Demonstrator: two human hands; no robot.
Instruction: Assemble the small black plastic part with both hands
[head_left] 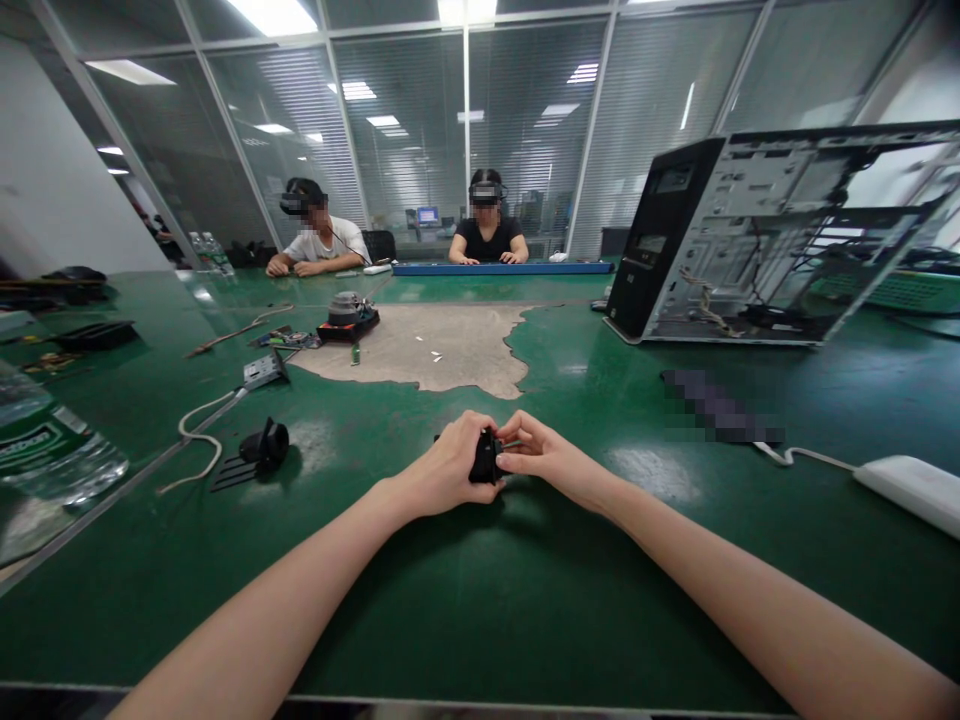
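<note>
A small black device [484, 460], its exact kind unclear, is held just above the green table near the middle of the view. My left hand [448, 462] is wrapped round it from the left, with the thumb at its lower edge. From the right, my right hand [538, 448] pinches at the device's right side with bent fingers and thumb. Whether those fingertips hold a separate small part is too small to tell. To the left lies a black plastic part [264, 446] with a round end and flat prongs.
An opened computer case [667, 240] stands at the right. Nearer are a blurred-out flat object [720, 405] on a white cable and a white power strip [911, 490]. A water bottle [56, 440] lies at the left. Two people with headsets sit across the green table [480, 610].
</note>
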